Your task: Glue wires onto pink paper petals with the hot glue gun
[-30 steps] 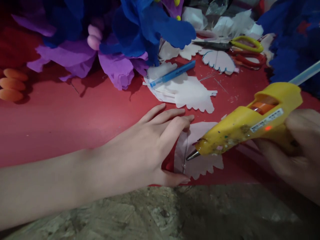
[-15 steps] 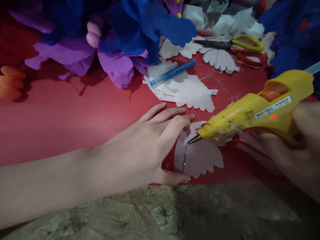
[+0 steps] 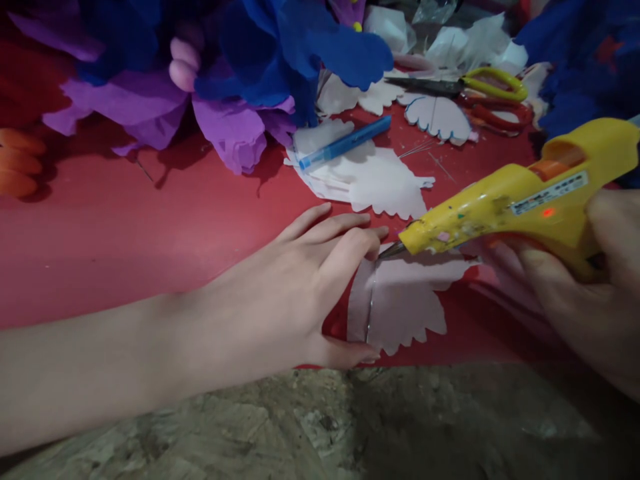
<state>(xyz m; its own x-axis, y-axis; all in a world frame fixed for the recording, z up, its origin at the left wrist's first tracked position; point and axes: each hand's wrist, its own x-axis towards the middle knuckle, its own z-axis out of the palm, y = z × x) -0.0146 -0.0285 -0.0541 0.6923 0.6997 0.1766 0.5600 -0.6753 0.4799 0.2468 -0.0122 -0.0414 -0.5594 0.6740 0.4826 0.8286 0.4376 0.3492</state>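
My left hand lies with fingers spread on the red tabletop, its thumb and index finger pressing the left edge of a pale pink scalloped cutout. A thin wire or glue line runs down the cutout near that edge; I cannot tell which. Wrapped round the handle of a yellow hot glue gun is my right hand. The gun's red light is on. Its metal nozzle is at the upper end of the line, close to my left index fingertip.
A blue pen lies on white scalloped cutouts beyond my left hand. Scissors and pins lie at the back right. Blue petals and purple petals crowd the back left. The red table's front edge borders a rough floor.
The glue gun in my right hand has moved up and away along the line, to the cutout's upper edge. My left hand stays in place.
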